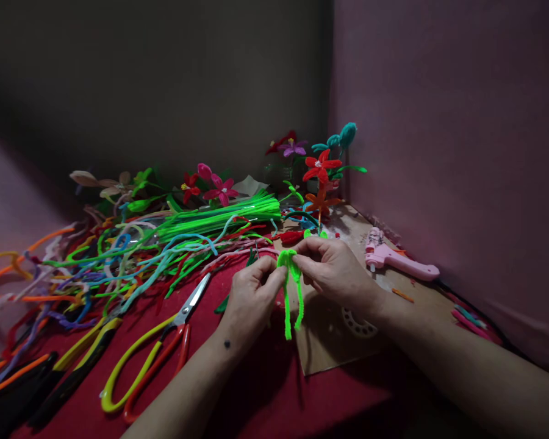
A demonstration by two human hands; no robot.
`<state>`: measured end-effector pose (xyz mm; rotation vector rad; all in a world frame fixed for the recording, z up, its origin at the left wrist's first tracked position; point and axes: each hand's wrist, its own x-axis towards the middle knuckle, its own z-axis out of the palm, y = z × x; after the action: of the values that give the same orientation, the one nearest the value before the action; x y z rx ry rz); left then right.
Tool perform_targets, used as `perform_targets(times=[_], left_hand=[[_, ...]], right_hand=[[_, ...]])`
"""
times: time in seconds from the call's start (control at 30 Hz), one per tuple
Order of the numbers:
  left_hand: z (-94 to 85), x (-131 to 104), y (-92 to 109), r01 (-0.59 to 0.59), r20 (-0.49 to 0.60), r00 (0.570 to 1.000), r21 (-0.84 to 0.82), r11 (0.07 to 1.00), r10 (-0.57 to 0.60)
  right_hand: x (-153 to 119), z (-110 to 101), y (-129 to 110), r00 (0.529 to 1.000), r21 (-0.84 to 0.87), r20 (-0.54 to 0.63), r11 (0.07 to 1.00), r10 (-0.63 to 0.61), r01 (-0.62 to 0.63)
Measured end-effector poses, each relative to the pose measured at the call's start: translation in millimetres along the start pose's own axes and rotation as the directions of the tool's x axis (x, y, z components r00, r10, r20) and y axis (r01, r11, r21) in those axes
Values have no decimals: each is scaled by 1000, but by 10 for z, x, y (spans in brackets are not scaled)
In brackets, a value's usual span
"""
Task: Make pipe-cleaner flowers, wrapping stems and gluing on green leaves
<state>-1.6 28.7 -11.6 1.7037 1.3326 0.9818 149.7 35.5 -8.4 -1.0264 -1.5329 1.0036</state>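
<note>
Dim walls [448, 122] meet in a corner behind a table spread with red cloth [265, 378], and I look down on it all through the head camera. Near the middle of my view, a bright green pipe cleaner [295, 274] is up in the fingers, over the edge of a brown board [320, 350]. It is bent into a loop at the top, and two fuzzy ends hang below. On one side of it I see the left hand [256, 292], thumb and forefinger pinching the loop; the right hand [332, 268] pinches it from the other side, its remaining fingers curled in. I cannot tell exactly how the strands cross between the fingertips.

Beside the left forearm lie scissors [182, 317] with yellow and orange handles, blades pointing away from me, and farther left I make out pliers [98, 344] with black and yellow grips. Beyond them spreads a tangle of coloured pipe cleaners [174, 247], with a thick green bundle [224, 216] lying behind it. Handmade flowers line the back: a pink flower [222, 192], a purple flower [293, 147] and a red flower [321, 166]. Past the right hand, a pink glue gun [407, 263] lies near the wall, and a pale ring with holes [361, 330] shows partly under the right forearm.
</note>
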Motion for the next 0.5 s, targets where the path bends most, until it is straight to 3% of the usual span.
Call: perform_targets(times=[0.5], left_hand=[[17,3,2,38,19,999,-72,997,-37]], right_hand=[[-8,25,-2,999,56,-8,998,32,-32]])
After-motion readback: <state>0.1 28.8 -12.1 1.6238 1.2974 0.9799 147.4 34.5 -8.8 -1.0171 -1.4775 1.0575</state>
